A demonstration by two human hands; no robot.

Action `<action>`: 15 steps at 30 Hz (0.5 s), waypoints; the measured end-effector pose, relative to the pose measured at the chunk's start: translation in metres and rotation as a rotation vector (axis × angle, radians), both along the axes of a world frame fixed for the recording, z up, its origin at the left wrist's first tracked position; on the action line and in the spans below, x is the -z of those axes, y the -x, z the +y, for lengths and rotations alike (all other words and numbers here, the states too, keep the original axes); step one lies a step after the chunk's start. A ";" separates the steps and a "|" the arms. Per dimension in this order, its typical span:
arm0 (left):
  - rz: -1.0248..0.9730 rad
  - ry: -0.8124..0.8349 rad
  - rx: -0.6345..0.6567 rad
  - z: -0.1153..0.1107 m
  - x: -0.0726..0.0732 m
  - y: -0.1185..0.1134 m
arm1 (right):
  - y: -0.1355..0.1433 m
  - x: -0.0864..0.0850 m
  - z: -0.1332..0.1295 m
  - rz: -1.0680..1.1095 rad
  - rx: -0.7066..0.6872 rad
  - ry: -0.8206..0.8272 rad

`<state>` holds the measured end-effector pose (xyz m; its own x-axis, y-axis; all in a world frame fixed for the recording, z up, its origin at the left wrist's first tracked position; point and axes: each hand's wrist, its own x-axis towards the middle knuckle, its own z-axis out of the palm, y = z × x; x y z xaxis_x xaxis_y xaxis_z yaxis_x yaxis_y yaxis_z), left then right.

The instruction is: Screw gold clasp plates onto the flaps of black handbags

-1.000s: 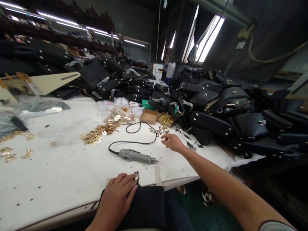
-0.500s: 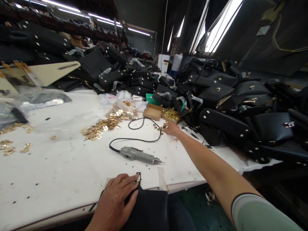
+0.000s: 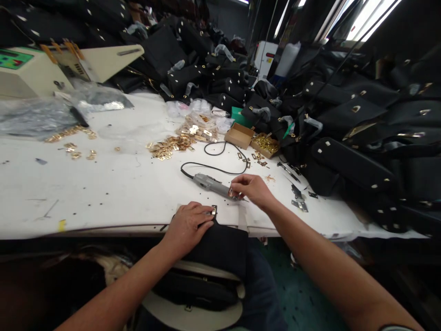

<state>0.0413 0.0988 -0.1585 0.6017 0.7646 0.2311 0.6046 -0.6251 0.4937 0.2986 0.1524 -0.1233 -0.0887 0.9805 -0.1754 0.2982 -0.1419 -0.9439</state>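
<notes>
My left hand [image 3: 191, 224] presses on the flap of a black bag [image 3: 223, 243] that hangs over the table's front edge. Its fingertips lie against a small metal plate [image 3: 214, 210] on the flap's narrow tab. Over the tip end of a grey electric screwdriver [image 3: 211, 184], my right hand [image 3: 253, 189] is closed in a pinch on a small metal plate [image 3: 231, 191], partly hidden by the fingers. The screwdriver lies on the white table with its bit pointing right. Under the flap, the bag's pale lining and a dark inside show.
Gold metal plates [image 3: 170, 146] lie heaped mid-table, near a brown cardboard box [image 3: 239, 135] and a box of small gold parts [image 3: 265, 144]. A black cord [image 3: 213, 168] loops behind the screwdriver. Black bags [image 3: 354, 161] are piled right and behind; a beige machine [image 3: 37, 73] stands left.
My right hand has come back from the loose plates near the boxes to above the screwdriver, a small plate in its pinch. My left hand stays on the bag's flap. The view has tilted down.
</notes>
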 end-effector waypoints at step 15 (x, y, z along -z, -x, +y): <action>-0.064 0.048 -0.041 -0.001 -0.001 -0.002 | 0.062 0.027 -0.044 -0.124 -0.002 0.089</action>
<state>0.0428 0.0981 -0.1578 0.5546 0.7994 0.2310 0.5954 -0.5752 0.5610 0.2363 0.1084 -0.1505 -0.0629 0.9605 -0.2712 0.4124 -0.2225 -0.8834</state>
